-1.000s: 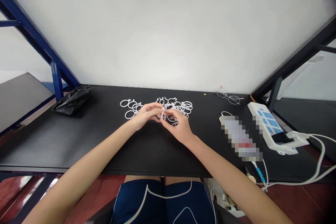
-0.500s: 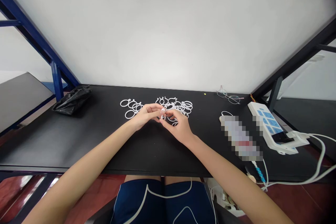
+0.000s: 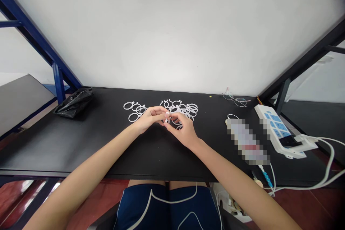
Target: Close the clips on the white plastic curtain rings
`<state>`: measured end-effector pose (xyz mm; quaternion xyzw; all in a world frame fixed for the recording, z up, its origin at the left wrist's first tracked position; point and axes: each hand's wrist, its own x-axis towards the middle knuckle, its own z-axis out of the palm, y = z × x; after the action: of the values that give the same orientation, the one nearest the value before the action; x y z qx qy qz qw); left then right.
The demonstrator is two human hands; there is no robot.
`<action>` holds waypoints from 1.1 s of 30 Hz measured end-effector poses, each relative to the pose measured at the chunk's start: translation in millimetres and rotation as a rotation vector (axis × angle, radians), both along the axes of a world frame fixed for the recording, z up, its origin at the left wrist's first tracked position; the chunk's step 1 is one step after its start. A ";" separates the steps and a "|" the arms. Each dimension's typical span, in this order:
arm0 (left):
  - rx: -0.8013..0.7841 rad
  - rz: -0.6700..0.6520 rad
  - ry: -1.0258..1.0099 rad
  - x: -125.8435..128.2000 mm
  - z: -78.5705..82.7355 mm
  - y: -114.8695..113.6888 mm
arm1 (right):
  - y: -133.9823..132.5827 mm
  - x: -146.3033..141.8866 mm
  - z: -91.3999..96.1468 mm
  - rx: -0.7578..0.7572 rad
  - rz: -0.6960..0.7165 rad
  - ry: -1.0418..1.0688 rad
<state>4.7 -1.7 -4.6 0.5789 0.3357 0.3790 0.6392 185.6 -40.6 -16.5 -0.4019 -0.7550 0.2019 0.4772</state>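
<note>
My left hand [image 3: 151, 118] and my right hand [image 3: 184, 129] meet over the middle of the desk, fingertips close together. Between them they pinch a white plastic curtain ring [image 3: 167, 119], seen nearly edge-on and partly covered by the fingers. Just beyond and beneath my right hand lies a heap of similar white rings [image 3: 192, 107], which have small knobs at their ends. A smaller group of white rings [image 3: 128, 106] lies past my left hand, partly hidden by it.
On the black desk [image 3: 107, 104], a crumpled black plastic bag [image 3: 74, 103] lies at the far left. To the right are wire-framed glasses [image 3: 239, 102], a blurred-out phone [image 3: 246, 142] on a cable, and a white power strip [image 3: 277, 129] with plugged-in cords. A white wall [image 3: 161, 43] stands behind.
The fingertips have shifted very slightly around the ring, which looks turned a little. Everything else stays in place.
</note>
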 end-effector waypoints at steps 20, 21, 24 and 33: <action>0.008 0.003 0.012 1.0 2.9 -1.2 | -0.8 -0.1 0.1 -0.002 0.015 0.002; 0.008 0.005 0.013 1.2 2.8 -1.4 | -0.8 0.0 -0.1 -0.001 0.016 0.003; 0.004 0.013 0.020 1.7 2.6 -1.7 | -0.9 0.3 -0.3 0.000 0.018 -0.002; 0.017 0.003 0.043 1.3 4.6 -2.6 | -1.3 0.1 1.6 0.004 0.020 0.000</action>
<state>6.0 -4.3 0.1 0.5920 0.3470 0.3701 0.6262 185.7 -41.9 -14.9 -0.3935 -0.7594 0.2052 0.4758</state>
